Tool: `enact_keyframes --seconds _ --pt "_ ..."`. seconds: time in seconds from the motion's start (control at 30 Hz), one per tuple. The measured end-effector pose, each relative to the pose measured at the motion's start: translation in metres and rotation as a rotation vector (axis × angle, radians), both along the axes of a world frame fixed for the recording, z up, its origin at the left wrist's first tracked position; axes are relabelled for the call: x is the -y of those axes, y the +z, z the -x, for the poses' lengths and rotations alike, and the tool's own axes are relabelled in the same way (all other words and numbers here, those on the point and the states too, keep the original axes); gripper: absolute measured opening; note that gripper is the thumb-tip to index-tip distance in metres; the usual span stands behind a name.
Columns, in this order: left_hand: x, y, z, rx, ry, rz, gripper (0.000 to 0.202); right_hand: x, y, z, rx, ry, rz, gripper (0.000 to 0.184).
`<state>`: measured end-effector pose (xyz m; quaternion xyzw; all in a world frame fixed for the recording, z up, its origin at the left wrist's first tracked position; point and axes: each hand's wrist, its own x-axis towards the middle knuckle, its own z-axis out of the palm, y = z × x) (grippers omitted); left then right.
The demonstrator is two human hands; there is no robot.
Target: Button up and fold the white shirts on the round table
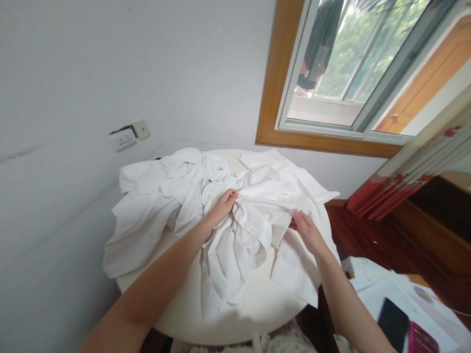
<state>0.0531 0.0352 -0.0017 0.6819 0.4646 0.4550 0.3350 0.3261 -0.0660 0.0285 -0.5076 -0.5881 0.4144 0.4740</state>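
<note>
White garments lie crumpled over a round cream table (253,304). My left hand (223,206) is closed, pinching a gathered fold of the white garment (253,211) near the middle. At the garment's right side, my right hand (306,229) grips an edge between thumb and fingers; some of its fingertips are hidden under the cloth. Creases run tight between the two hands. Another bunched white garment (154,206) covers the left part of the table and hangs over its edge.
Behind the table is a white wall with a socket (123,139). A wood-framed window (327,137) and a red-and-white curtain (390,186) are at the right. Lower right, a black phone (393,318) and a pink basket-like item (423,338) rest on papers (390,294).
</note>
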Motion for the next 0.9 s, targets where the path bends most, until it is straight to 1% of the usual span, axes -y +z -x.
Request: enact_keyframes --seconds 0.1,0.13,0.17,0.23,0.3,0.47,0.57,0.63,0.7,0.73,0.8,0.9 --pt "0.001 -0.003 0.002 0.071 -0.075 0.030 0.037 0.018 0.002 0.000 0.350 0.209 -0.127 0.034" --pt "0.001 -0.004 0.002 0.098 -0.116 0.054 0.038 0.022 0.003 0.002 0.429 0.237 -0.170 0.029" --pt "0.001 -0.005 0.002 0.123 -0.165 0.086 0.039 0.026 0.005 0.004 0.483 0.229 -0.204 0.027" --pt "0.001 -0.007 0.001 0.163 -0.254 0.153 0.047 0.032 0.010 0.009 0.537 0.135 -0.249 0.029" --pt "0.001 -0.007 0.000 0.200 -0.288 0.189 0.054 0.035 0.019 0.013 0.531 0.015 -0.272 0.031" --pt "0.003 -0.001 0.001 0.278 -0.220 0.244 0.058 0.043 0.052 0.007 0.410 -0.207 -0.330 0.031" --pt "0.004 0.000 0.002 0.288 -0.190 0.261 0.061 0.050 0.070 -0.007 0.316 -0.315 -0.375 0.030" --pt "0.003 -0.001 0.002 0.290 -0.184 0.245 0.059 0.053 0.076 -0.023 0.280 -0.353 -0.366 0.029" --pt "0.002 -0.003 0.003 0.282 -0.185 0.221 0.055 0.054 0.076 -0.042 0.337 -0.340 -0.299 0.029" --pt "0.001 -0.005 0.003 0.272 -0.183 0.208 0.053 0.053 0.073 -0.053 0.411 -0.318 -0.243 0.029" --pt "-0.001 -0.008 0.002 0.223 -0.158 0.168 0.049 0.049 0.061 -0.075 0.627 -0.262 -0.094 0.028" --pt "-0.003 -0.012 0.000 0.060 -0.092 0.058 0.047 0.039 0.038 -0.098 0.991 -0.281 0.093 0.022"
